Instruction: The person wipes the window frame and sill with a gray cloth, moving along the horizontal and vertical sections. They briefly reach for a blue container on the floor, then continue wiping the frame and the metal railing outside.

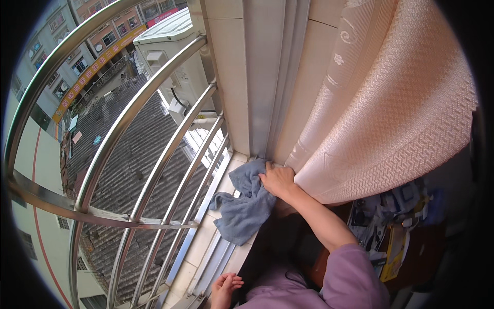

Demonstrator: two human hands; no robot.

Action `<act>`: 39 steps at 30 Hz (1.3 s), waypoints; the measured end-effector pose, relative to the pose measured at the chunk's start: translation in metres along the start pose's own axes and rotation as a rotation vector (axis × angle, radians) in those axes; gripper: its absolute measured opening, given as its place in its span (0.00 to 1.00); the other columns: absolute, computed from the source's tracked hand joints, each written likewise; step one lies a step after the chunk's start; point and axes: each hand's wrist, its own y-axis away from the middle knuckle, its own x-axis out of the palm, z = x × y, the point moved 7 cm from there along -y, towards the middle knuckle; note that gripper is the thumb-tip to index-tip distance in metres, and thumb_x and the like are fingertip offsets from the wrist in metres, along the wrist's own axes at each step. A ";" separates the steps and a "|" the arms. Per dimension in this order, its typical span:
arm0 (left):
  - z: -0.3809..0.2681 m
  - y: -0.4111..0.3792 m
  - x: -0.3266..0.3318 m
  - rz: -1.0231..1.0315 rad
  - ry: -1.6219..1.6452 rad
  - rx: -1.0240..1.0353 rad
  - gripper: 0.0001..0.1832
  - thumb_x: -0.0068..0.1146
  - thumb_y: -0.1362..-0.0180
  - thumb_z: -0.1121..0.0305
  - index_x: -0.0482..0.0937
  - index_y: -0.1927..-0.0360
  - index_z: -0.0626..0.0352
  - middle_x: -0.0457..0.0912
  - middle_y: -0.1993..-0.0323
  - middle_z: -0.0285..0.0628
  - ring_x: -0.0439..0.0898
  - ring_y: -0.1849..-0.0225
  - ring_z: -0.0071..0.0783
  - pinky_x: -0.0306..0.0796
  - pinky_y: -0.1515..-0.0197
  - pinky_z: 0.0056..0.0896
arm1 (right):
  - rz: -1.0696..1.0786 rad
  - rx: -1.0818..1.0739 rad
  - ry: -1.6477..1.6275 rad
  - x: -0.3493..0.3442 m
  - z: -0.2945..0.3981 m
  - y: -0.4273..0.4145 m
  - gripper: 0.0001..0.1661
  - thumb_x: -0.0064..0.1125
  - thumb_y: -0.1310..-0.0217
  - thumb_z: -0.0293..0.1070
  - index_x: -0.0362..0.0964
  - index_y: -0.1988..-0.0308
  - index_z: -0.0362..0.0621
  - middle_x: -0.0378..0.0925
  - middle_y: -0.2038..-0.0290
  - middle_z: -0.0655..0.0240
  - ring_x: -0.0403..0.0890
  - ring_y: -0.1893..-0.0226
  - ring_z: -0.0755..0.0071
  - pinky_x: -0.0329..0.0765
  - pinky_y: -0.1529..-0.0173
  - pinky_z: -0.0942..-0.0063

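A blue-grey cloth [247,208] lies bunched over the tiled window sill [188,266] and the metal window track [218,255]. Its upper end is pressed by my right hand [278,180] into the corner at the foot of the metal window frame [262,96]. The index finger and thumb point at the frame's base, and the palm's underside is hidden. My left hand [227,286] is raised near the lower part of the sill, fingers loosely curled, away from the cloth, with nothing seen in it.
Curved stainless-steel guard bars [152,185] stand outside on the left, with an air-conditioner outdoor unit [173,58] beyond them. A pink patterned curtain [378,127] hangs at the right, touching the right arm. Below it, a cluttered wooden table [418,266] holds a yellow box [393,255].
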 end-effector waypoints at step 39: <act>-0.108 -0.009 0.085 -0.185 -1.163 1.197 0.30 0.70 0.54 0.64 0.74 0.47 0.62 0.74 0.45 0.49 0.69 0.39 0.51 0.58 0.37 0.51 | 0.031 -0.249 -0.524 0.015 0.089 0.062 0.19 0.64 0.47 0.41 0.75 0.64 0.35 0.80 0.67 0.55 0.77 0.61 0.48 0.73 0.57 0.56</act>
